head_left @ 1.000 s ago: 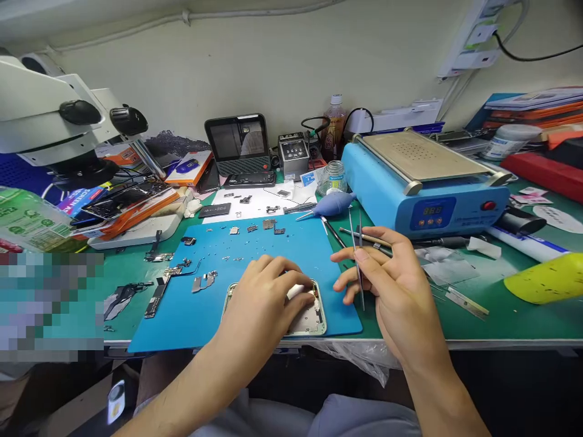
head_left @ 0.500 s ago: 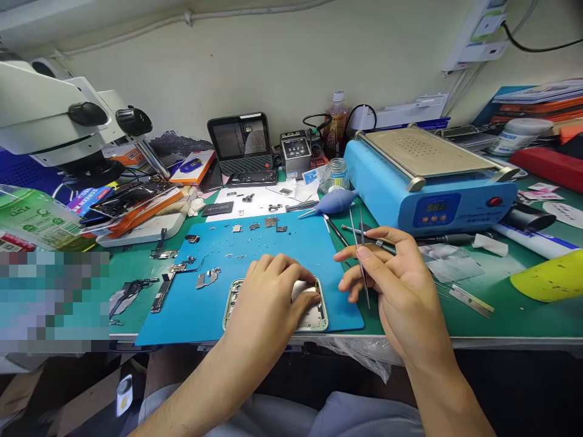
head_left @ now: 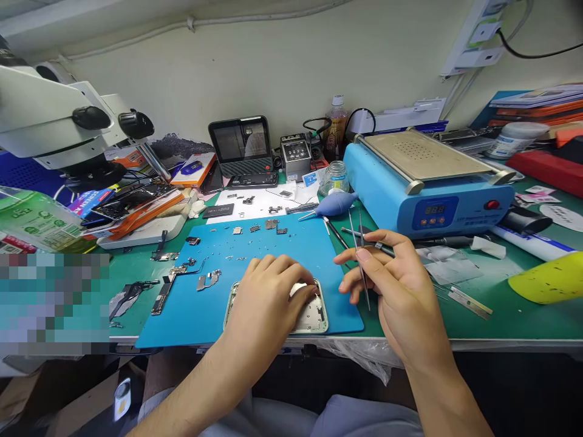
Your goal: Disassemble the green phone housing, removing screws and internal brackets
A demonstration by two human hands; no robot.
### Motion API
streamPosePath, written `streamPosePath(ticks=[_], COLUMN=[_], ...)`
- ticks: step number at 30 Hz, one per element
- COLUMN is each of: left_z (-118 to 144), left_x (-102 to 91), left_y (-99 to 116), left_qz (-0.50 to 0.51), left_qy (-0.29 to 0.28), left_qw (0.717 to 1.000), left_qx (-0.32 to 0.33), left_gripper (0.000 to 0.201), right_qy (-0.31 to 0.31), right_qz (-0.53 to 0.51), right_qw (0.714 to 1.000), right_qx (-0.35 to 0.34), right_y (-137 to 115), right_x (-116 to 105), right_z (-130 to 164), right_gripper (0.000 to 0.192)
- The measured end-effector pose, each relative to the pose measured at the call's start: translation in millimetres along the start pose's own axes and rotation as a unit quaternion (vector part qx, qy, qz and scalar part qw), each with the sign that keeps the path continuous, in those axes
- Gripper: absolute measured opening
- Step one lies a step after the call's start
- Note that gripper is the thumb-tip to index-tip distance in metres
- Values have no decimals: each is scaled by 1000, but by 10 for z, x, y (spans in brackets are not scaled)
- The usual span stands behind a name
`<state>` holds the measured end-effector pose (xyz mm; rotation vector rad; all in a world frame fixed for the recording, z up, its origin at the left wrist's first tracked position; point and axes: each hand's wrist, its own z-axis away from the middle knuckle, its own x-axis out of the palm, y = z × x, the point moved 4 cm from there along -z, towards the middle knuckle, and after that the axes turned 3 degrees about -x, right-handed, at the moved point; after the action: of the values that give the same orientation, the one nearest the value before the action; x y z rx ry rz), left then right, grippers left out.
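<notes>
The silver-framed phone housing (head_left: 314, 315), one of its kind on the bench, lies open-side up at the near edge of the blue silicone work mat (head_left: 255, 249), with most of it hidden under your left hand (head_left: 268, 291). That hand lies over it with fingers curled, fingertips pressing on a pale part inside the frame; what that part is cannot be made out. Your right hand (head_left: 392, 285) hovers just beside the housing, thumb and forefinger pinching one pair of thin steel tweezers (head_left: 362, 267), points down, clear of the mat. Many small screws and at least four metal shields lie scattered across the mat's far half, too small to count exactly. Two flex-cable boards (head_left: 159, 294) lie at its left edge. One blue heating-plate machine (head_left: 428, 182) stands behind, and one white microscope (head_left: 59, 121) is cut off at left.
</notes>
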<state>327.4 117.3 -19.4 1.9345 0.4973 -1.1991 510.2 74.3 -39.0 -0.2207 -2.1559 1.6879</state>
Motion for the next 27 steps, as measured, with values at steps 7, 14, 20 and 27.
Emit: streamPosePath(ticks=[7,14,20,27], left_z=[-17,5,95,105], left_x=[0,3,-18,11], left_y=[-8,-12,15,30], left_qz=[-8,-30,-68,-62], left_qy=[-4,14,34,69], left_qw=[1000,998,992,990], left_qx=[27,59,100,108], left_gripper=[7,11,19,10], right_qy=[3,0,1,2], right_qz=[-1,-1,-2,-5], right_qw=[1000,1000,1000,1000], right_qx=[1,1,-3,-4], right_y=[-5,0,12,11], right_x=[3,11,-5,3], right_z=[0,-4,-7,-8], right_gripper=[30,29,27,28])
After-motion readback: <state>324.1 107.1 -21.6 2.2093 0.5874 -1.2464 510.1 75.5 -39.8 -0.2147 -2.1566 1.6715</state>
